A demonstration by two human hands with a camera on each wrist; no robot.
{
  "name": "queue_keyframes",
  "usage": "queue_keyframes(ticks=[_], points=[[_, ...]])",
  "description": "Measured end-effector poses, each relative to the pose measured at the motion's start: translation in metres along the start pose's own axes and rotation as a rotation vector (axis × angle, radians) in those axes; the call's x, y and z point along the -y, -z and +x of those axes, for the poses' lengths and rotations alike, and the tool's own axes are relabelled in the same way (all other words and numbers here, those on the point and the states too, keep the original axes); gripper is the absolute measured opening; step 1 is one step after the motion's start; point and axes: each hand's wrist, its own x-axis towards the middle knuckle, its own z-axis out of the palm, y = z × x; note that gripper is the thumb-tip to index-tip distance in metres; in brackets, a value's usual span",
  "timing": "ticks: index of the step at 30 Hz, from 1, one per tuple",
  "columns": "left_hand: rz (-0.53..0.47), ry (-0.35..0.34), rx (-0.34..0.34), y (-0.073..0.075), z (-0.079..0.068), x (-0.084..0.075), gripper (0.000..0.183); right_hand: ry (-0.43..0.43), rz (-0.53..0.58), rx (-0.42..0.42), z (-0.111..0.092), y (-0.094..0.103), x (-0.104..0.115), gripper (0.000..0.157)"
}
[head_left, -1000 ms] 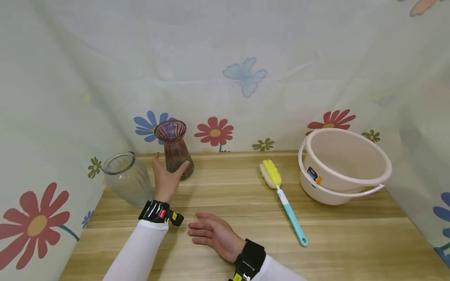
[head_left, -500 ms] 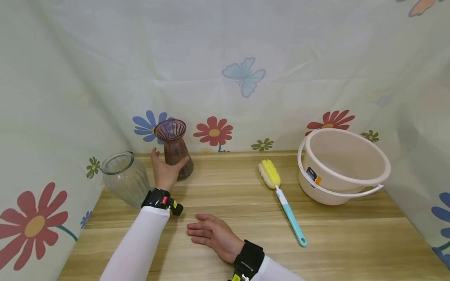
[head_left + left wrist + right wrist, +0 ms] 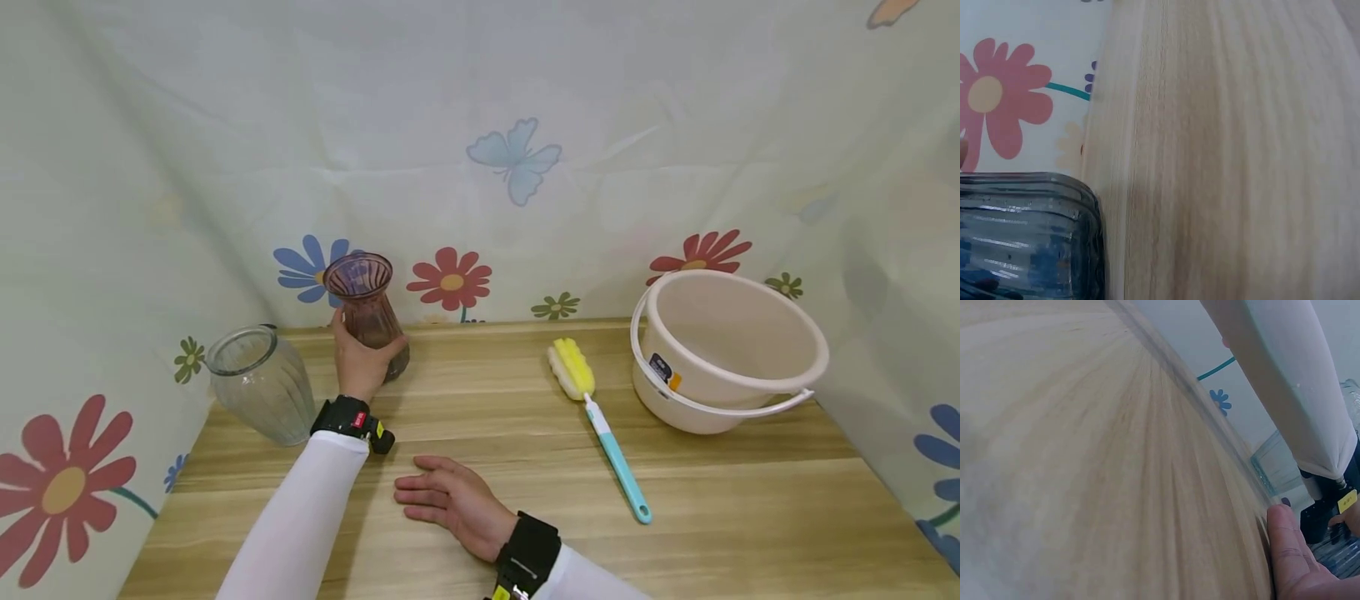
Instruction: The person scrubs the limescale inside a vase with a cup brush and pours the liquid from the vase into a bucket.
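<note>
My left hand grips a purple ribbed glass vase with a flared mouth at the back left of the table. The thumb lies across the vase's front, and the other fingers are mostly hidden behind it. In the left wrist view the thick glass base of the vase fills the lower left corner. Just left of that arm stands a wider clear glass vase. My right hand rests on the table near the front, fingers relaxed and palm facing left, holding nothing; its finger shows in the right wrist view.
A sponge brush with a yellow and white head and turquoise handle lies right of centre. Beyond it, at the back right, is a cream bucket with its handle down. Flower-printed sheets border the wooden table behind and at both sides.
My left hand has moved in from beside the purple vase and wrapped its fingers and thumb around it. The vase stays about where it was. My right hand keeps still.
</note>
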Motion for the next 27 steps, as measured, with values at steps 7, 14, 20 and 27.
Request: queue_keyframes(ticks=[7, 14, 20, 27], points=[[-0.012, 0.011, -0.064, -0.005, -0.004, -0.005, 0.099, -0.005, 0.007, 0.013, -0.001, 0.001, 0.001, 0.055], [-0.018, 0.02, -0.105, -0.005, -0.01, -0.013, 0.096, 0.0, 0.018, 0.003, 0.0, 0.002, 0.001, 0.055], [-0.045, -0.023, -0.077, 0.003, -0.031, -0.032, 0.093, 0.002, 0.045, -0.004, 0.0, 0.001, 0.0, 0.06], [-0.061, -0.017, 0.06, 0.014, -0.072, -0.061, 0.095, 0.011, 0.06, 0.014, 0.0, 0.003, 0.001, 0.071]])
